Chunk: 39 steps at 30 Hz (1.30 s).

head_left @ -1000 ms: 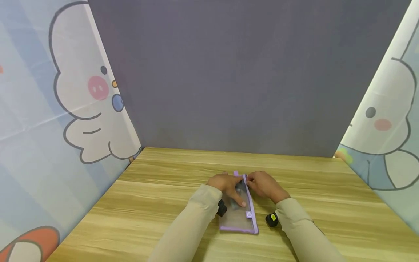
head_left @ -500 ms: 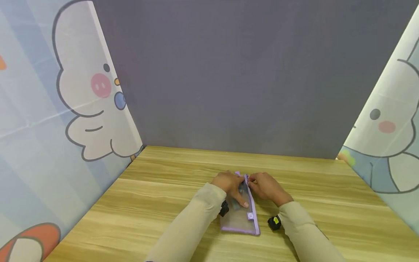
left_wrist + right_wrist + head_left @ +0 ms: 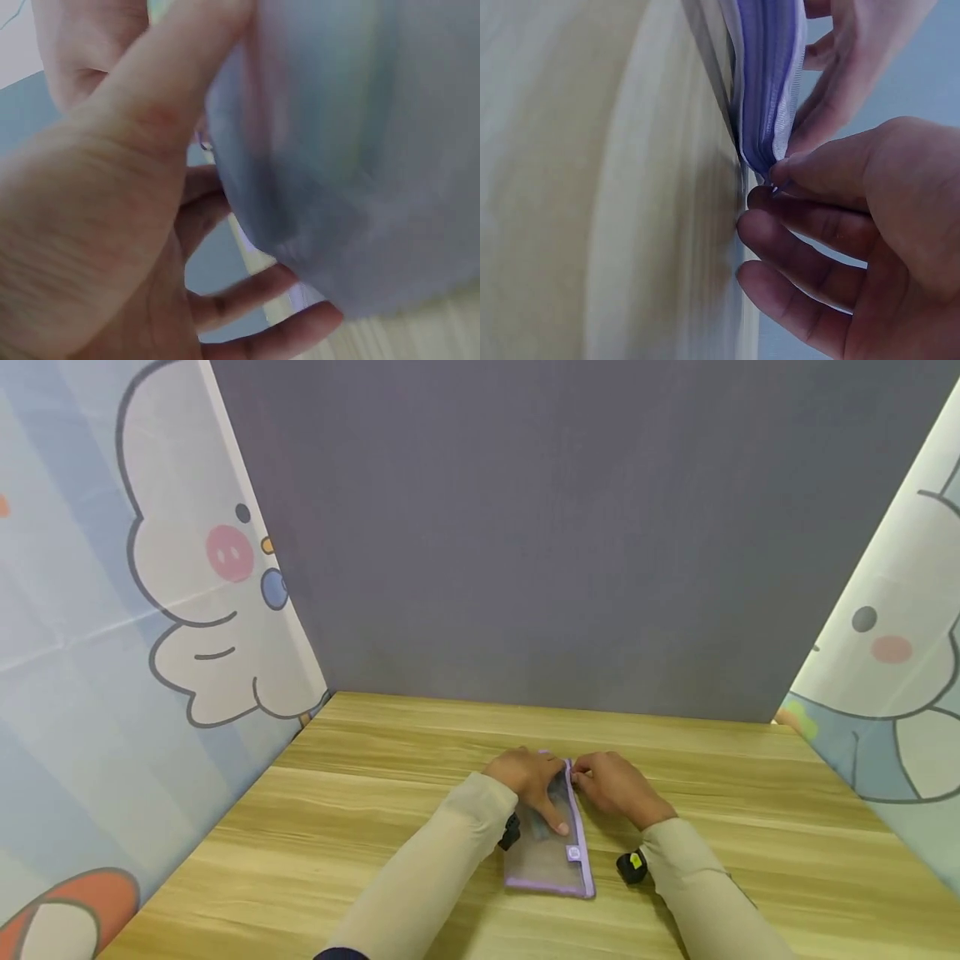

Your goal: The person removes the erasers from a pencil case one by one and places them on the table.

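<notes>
We risked the translucent rectangular pouch (image 3: 536,864) slipping if our spread left hand (image 3: 528,781) eased while our right hand (image 3: 613,787) pinched its long purple zip (image 3: 769,82).

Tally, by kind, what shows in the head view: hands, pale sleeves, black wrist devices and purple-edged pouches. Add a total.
Hands: 2 (left hand, right hand)
Pale sleeves: 2
Black wrist devices: 2
Purple-edged pouch: 1
Total: 7

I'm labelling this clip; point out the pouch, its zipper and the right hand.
Pouch (image 3: 546,862), head view, translucent panel.
Zipper (image 3: 767,79), right wrist view, purple strip's middle.
Right hand (image 3: 618,787), head view, back of hand.
</notes>
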### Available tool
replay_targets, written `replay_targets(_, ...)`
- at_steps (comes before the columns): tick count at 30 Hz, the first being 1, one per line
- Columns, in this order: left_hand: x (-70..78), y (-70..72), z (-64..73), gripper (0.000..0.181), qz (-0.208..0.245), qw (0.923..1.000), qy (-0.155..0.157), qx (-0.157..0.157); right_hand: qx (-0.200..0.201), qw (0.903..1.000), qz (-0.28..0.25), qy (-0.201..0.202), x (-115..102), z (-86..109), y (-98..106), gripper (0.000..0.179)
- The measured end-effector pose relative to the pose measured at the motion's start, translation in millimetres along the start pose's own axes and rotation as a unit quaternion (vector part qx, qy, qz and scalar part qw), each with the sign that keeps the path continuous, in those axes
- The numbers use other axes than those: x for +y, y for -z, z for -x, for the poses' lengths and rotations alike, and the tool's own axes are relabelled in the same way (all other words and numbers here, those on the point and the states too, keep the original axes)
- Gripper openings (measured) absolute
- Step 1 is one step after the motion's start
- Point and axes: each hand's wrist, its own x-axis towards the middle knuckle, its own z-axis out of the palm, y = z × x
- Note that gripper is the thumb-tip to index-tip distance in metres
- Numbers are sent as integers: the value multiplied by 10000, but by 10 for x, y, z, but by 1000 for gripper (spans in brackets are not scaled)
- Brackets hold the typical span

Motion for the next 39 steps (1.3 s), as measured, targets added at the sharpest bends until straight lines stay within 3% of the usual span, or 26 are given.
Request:
replay_targets(5, -67, -42, -2, 112, 375, 9989, 243, -114, -110, 9999, 4, 2, 4, -16, -43, 11)
replay_targets(14, -35, 20, 166, 108, 652, 9945, 815, -115, -65, 9994, 0, 334, -42, -51, -69, 9)
replay_targets(27, -4, -17, 96, 109, 770, 9926, 916, -216, -184, 9982, 88, 557, -39, 23, -27, 14)
replay_targets(39, 17, 6, 64, 109, 746, 9924, 956, -224, -242, 9984, 89, 497, -65, 97, 50, 15)
